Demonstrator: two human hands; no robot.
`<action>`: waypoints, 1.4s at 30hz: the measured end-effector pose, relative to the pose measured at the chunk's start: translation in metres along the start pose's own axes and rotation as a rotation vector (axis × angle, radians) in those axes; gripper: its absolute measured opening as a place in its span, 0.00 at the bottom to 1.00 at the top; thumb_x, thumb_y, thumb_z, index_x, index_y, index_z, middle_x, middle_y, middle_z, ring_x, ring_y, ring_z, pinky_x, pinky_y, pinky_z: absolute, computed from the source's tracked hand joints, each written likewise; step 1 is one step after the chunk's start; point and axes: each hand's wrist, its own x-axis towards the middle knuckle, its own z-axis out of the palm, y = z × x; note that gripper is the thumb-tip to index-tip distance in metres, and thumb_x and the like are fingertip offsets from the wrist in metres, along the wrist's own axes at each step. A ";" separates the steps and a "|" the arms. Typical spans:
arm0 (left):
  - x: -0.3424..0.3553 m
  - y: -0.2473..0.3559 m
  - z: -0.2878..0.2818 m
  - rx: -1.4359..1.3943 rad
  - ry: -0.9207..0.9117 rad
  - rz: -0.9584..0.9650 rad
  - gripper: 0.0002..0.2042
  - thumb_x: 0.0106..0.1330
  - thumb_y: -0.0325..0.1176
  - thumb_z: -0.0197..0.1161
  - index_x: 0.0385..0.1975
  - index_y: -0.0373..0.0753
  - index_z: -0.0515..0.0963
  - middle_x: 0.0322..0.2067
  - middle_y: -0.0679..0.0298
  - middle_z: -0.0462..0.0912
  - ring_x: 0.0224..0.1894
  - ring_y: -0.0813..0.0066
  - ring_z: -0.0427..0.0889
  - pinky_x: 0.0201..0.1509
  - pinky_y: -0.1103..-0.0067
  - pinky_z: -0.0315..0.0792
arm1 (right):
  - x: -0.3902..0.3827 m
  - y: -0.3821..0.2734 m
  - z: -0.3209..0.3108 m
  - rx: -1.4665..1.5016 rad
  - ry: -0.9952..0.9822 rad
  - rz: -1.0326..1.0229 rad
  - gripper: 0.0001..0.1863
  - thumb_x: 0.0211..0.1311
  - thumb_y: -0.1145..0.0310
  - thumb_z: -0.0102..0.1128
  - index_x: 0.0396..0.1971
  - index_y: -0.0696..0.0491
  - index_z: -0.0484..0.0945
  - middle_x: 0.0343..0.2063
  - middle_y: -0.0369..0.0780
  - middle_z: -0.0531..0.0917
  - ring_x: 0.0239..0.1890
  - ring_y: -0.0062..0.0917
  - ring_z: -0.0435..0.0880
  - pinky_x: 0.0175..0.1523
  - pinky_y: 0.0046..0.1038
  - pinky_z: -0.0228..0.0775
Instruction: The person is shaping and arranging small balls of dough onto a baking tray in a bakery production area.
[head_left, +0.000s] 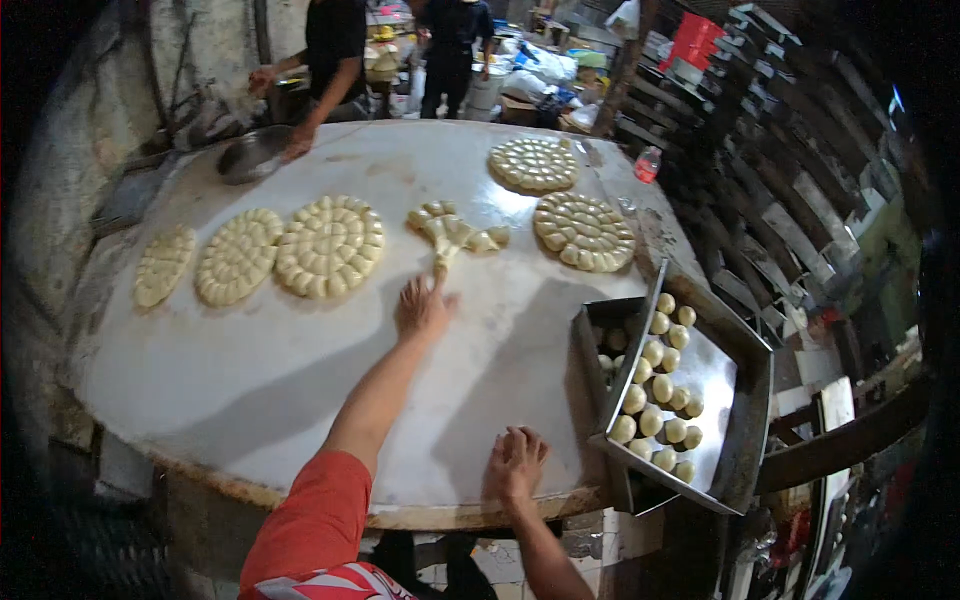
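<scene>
A partly clustered piece of dough (447,232) lies near the middle of the table, with lumps at its top and right and a narrow tail drawn toward me. My left hand (424,308) is stretched forward to that tail, its fingers closed on the end. By the table's front edge, my right hand (518,464) hovers at or rests on the surface, fingers loosely bent and apart, holding nothing. To the left of the dough piece sits a round of oiled dough segments (330,247), with two more rounds (240,256) (164,267) farther left.
Two dough rounds (533,164) (584,231) lie at the far right. A metal tray (728,372) of dough balls (652,353) leans over another tray at the right edge. Across the white table (290,370), a co-worker's hand (298,143) touches a metal bowl (254,155). A bottle (648,165) stands beyond.
</scene>
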 end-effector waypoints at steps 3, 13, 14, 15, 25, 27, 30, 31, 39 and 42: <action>0.052 0.032 0.003 -0.052 0.013 -0.122 0.23 0.59 0.47 0.56 0.55 0.50 0.67 0.51 0.60 0.68 0.52 0.60 0.68 0.51 0.64 0.69 | 0.005 -0.001 0.012 -0.046 0.030 0.113 0.17 0.60 0.62 0.54 0.47 0.53 0.71 0.52 0.44 0.67 0.58 0.40 0.60 0.61 0.43 0.50; -0.149 -0.042 -0.018 -0.687 0.059 -0.163 0.07 0.56 0.28 0.58 0.33 0.33 0.74 0.31 0.48 0.74 0.36 0.49 0.73 0.39 0.64 0.68 | 0.013 0.021 0.028 0.182 0.083 -0.019 0.10 0.60 0.68 0.52 0.39 0.56 0.75 0.50 0.46 0.72 0.55 0.40 0.66 0.59 0.39 0.59; -0.197 -0.052 -0.052 -0.677 0.091 -0.188 0.07 0.56 0.28 0.59 0.31 0.32 0.74 0.30 0.50 0.74 0.35 0.54 0.74 0.37 0.66 0.69 | 0.011 0.016 0.026 0.203 0.091 -0.042 0.09 0.60 0.69 0.53 0.37 0.56 0.76 0.47 0.45 0.73 0.52 0.40 0.69 0.56 0.39 0.61; -0.241 -0.064 -0.081 -0.727 0.082 -0.331 0.06 0.57 0.29 0.59 0.30 0.32 0.74 0.30 0.53 0.73 0.34 0.59 0.75 0.36 0.69 0.69 | 0.009 0.012 0.022 0.228 0.077 -0.060 0.09 0.60 0.69 0.53 0.37 0.56 0.76 0.47 0.45 0.73 0.52 0.40 0.69 0.56 0.39 0.61; -0.245 -0.187 -0.140 -0.131 -0.003 -0.167 0.12 0.61 0.38 0.59 0.37 0.38 0.70 0.41 0.59 0.70 0.43 0.64 0.72 0.47 0.67 0.70 | 0.015 0.067 0.010 0.247 -0.200 -0.648 0.10 0.50 0.69 0.62 0.35 0.48 0.76 0.38 0.43 0.75 0.42 0.40 0.72 0.47 0.41 0.61; -0.203 -0.156 -0.134 0.000 -0.042 -0.114 0.14 0.58 0.43 0.62 0.34 0.39 0.72 0.42 0.59 0.71 0.46 0.61 0.70 0.50 0.64 0.66 | 0.049 0.020 0.004 0.019 -0.116 -0.452 0.07 0.53 0.65 0.60 0.30 0.49 0.75 0.38 0.42 0.75 0.40 0.39 0.71 0.47 0.40 0.60; -0.191 -0.097 -0.124 -0.178 -0.095 -0.110 0.14 0.53 0.45 0.63 0.32 0.42 0.76 0.41 0.59 0.73 0.47 0.56 0.69 0.50 0.62 0.65 | 0.072 -0.036 0.052 0.218 -0.145 -0.136 0.09 0.54 0.63 0.57 0.21 0.52 0.73 0.31 0.43 0.76 0.38 0.38 0.71 0.45 0.38 0.60; -0.208 -0.082 -0.120 -0.106 -0.140 -0.046 0.13 0.54 0.43 0.62 0.31 0.41 0.76 0.41 0.59 0.74 0.46 0.57 0.69 0.51 0.59 0.63 | 0.054 -0.043 0.069 0.127 -0.224 -0.167 0.10 0.54 0.65 0.58 0.21 0.54 0.72 0.27 0.43 0.76 0.38 0.40 0.71 0.44 0.38 0.61; -0.274 -0.201 -0.144 0.189 -0.157 -0.040 0.10 0.54 0.37 0.58 0.32 0.40 0.74 0.35 0.59 0.71 0.42 0.59 0.68 0.51 0.56 0.59 | -0.005 0.038 -0.020 -0.225 -0.471 -0.052 0.11 0.52 0.63 0.54 0.30 0.54 0.78 0.41 0.46 0.75 0.48 0.44 0.69 0.51 0.45 0.56; -0.155 -0.200 -0.146 0.071 -0.079 -0.094 0.10 0.53 0.39 0.61 0.31 0.41 0.75 0.35 0.61 0.73 0.41 0.63 0.70 0.44 0.62 0.64 | 0.068 0.003 0.027 0.056 -0.227 0.042 0.12 0.55 0.61 0.54 0.24 0.55 0.77 0.33 0.46 0.78 0.42 0.40 0.73 0.47 0.42 0.59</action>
